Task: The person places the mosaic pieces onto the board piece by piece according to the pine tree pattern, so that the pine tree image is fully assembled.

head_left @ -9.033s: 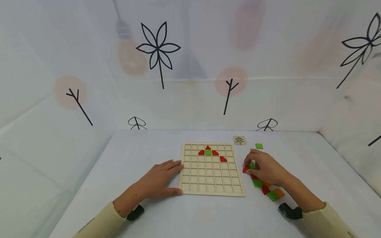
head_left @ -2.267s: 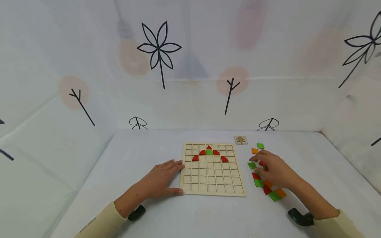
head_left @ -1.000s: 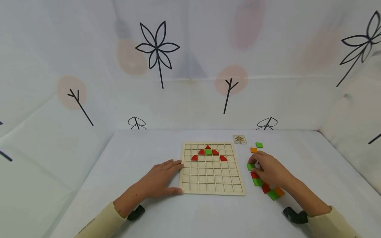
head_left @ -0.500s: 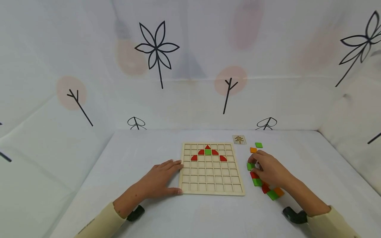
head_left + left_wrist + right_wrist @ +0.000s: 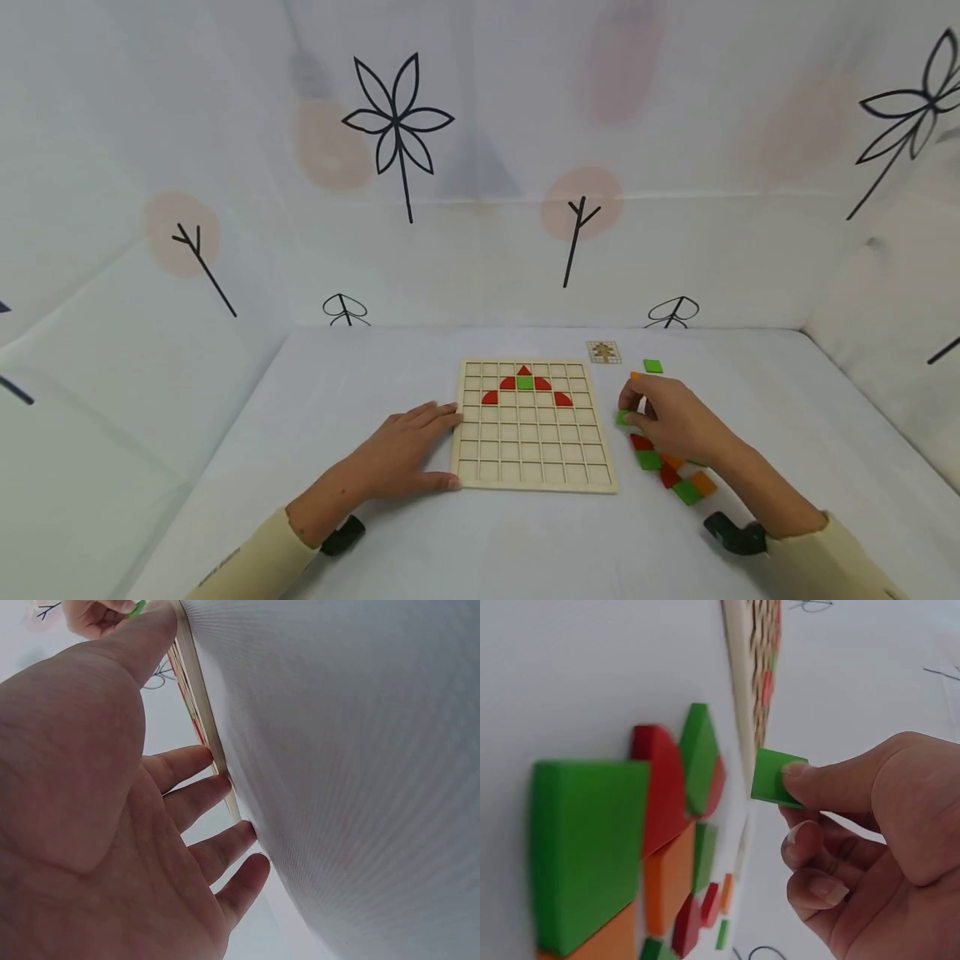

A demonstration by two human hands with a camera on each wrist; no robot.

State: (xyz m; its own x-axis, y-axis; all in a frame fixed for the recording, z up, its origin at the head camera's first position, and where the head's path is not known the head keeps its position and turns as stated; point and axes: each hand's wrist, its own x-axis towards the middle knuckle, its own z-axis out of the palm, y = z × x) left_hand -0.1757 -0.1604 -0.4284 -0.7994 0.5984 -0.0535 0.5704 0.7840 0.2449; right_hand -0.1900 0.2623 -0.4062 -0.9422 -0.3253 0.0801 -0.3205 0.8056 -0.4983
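My right hand (image 5: 671, 417) pinches a green square tile (image 5: 771, 780) between thumb and fingers, held off the table in the right wrist view. In the head view it is just right of the wooden grid board (image 5: 528, 454). Near the board's top, a red triangle (image 5: 524, 371), a green square (image 5: 525, 383) and several red quarter-circle pieces (image 5: 563, 400) sit in its cells. My left hand (image 5: 408, 450) rests at the board's left edge, fingers extended, fingertips and thumb touching the frame. Below the right hand lie loose red, green and orange tiles (image 5: 687, 492), some hidden by it.
A small card with a brown tree pattern (image 5: 603, 352) lies behind the board's right corner. Beside it is a green tile (image 5: 653, 366), with an orange tile partly hidden by my right hand. A white patterned cloth wall (image 5: 480, 267) stands behind the table.
A red quarter-circle was added at the left of the third row since the oldest frame. Lately my right hand has picked up the green tile and moved slightly left. Left hand stays put.
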